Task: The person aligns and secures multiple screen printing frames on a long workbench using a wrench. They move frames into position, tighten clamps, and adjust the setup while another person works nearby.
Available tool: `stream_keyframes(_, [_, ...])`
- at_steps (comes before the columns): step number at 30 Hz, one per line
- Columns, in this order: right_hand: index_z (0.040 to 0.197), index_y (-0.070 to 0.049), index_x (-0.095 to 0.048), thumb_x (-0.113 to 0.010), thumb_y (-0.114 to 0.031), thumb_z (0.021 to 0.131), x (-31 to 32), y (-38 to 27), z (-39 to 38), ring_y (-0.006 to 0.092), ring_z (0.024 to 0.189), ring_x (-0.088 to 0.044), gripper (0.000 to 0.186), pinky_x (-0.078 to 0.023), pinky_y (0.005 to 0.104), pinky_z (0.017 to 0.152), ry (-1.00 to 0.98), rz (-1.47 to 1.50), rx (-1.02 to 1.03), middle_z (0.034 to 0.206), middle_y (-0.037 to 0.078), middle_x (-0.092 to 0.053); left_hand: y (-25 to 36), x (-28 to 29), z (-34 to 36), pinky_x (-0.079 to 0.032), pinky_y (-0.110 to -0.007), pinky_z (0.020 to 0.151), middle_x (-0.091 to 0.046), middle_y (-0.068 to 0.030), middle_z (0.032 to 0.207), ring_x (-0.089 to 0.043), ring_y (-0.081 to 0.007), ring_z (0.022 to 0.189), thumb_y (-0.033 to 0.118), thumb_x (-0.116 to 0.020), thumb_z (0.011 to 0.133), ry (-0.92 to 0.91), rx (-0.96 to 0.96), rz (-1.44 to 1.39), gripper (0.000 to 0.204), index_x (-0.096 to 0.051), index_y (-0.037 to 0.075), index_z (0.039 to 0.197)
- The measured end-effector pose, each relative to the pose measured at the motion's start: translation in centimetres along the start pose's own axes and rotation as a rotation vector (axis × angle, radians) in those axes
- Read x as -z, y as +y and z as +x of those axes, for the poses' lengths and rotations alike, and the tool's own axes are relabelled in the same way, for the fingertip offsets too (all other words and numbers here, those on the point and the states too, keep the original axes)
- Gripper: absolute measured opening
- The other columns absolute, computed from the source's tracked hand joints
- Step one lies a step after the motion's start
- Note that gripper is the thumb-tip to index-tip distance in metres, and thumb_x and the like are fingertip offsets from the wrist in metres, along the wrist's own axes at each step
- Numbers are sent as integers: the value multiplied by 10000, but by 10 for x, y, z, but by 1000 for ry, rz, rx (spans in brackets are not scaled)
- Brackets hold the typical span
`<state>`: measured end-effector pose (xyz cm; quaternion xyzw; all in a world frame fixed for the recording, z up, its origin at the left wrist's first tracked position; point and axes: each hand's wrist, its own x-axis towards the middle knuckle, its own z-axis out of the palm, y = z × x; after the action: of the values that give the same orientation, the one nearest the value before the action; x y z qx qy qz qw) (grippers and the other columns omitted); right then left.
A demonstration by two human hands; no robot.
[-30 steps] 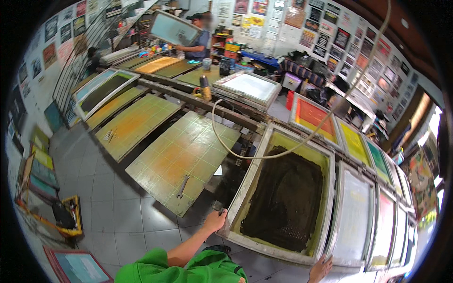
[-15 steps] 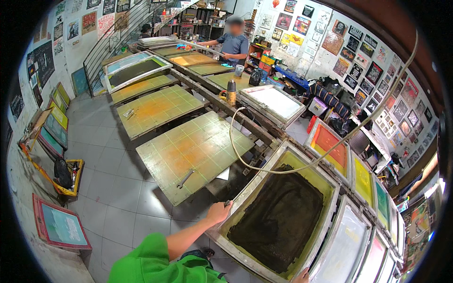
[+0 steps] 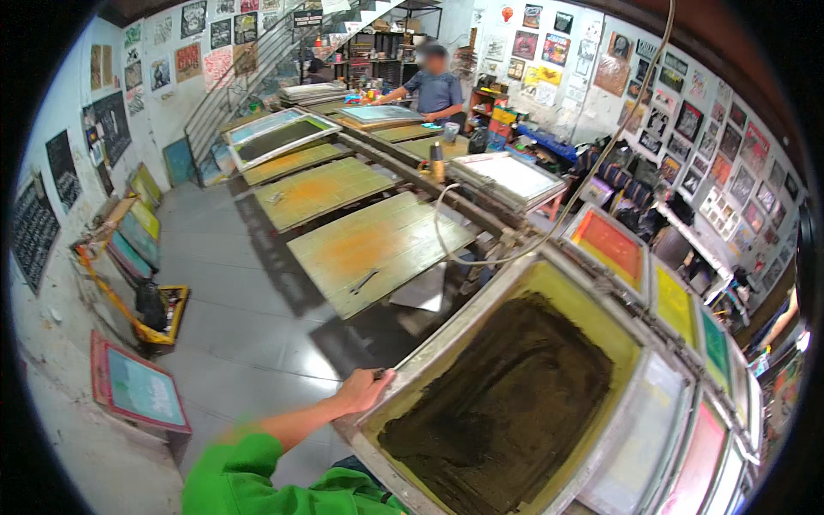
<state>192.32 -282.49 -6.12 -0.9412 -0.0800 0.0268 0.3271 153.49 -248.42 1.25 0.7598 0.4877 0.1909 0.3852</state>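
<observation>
A large screen-printing frame (image 3: pixel 455 330) lies tilted in front of me, its yellow-green mesh carrying a wide dark patch (image 3: pixel 506 395). My left hand (image 3: pixel 365 390) is closed around the left edge of this frame, near its lower corner. My right hand is out of view. Just beyond the frame is a flat printing board (image 3: pixel 378 249) with orange stains and a wrench (image 3: pixel 365 280) on it. A pale hose or cable (image 3: pixel 442 227) loops over the frame's far edge.
More framed screens, including a red-orange one (image 3: pixel 609 249) and a yellow one (image 3: pixel 674 300), line the right. A heat gun (image 3: pixel 437 161) stands on the long rail. At the far end a person (image 3: pixel 436 86) handles a light-blue screen (image 3: pixel 380 113). Framed screens (image 3: pixel 142 386) lean at left.
The frame has shifted left and nearer with my left hand still on it. My right hand has left the picture. The far person's light-blue screen now lies over the boards. My view has turned left.
</observation>
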Motion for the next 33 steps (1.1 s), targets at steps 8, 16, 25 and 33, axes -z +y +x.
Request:
stream_keyframes(8, [1367,22,-640,-491,-480,1081,14,0,-26,434,1138,-672,596,-514,508,988,16,-53,158,1305,271,-681,52,48,-101,-452,-412,578,-624,-170,717,-535,-302,571,359,-553,1109,7,-439,-43,386,-705,11,1041])
stream_keyframes(16, [1381,12,-634,-510,-428,1083,22,-30,-73,417,1142,-672,546,-507,485,1010,105,-123,299,1308,258,-681,-32,103,-156,-432,-367,564,-597,-98,703,-541,-178,597,333,-563,1111,272,-604,-294,369,-697,5,1005])
stream_keyframes(25, [1397,1,-626,-532,-370,1086,85,-126,-169,399,1146,-671,493,-499,459,1035,466,-166,625,1313,244,-680,-188,185,-241,-478,-373,635,-626,-102,768,-579,-313,635,256,-608,1082,763,-522,-164,284,-706,59,902])
stream_keyframes(33, [1411,-9,-620,-551,-318,1088,105,-319,-289,382,1151,-670,453,-492,435,1057,537,133,1272,1316,231,-680,-310,337,-417,-461,-355,563,-644,-109,750,-581,-254,586,142,-670,1027,963,-69,-117,136,-757,58,962])
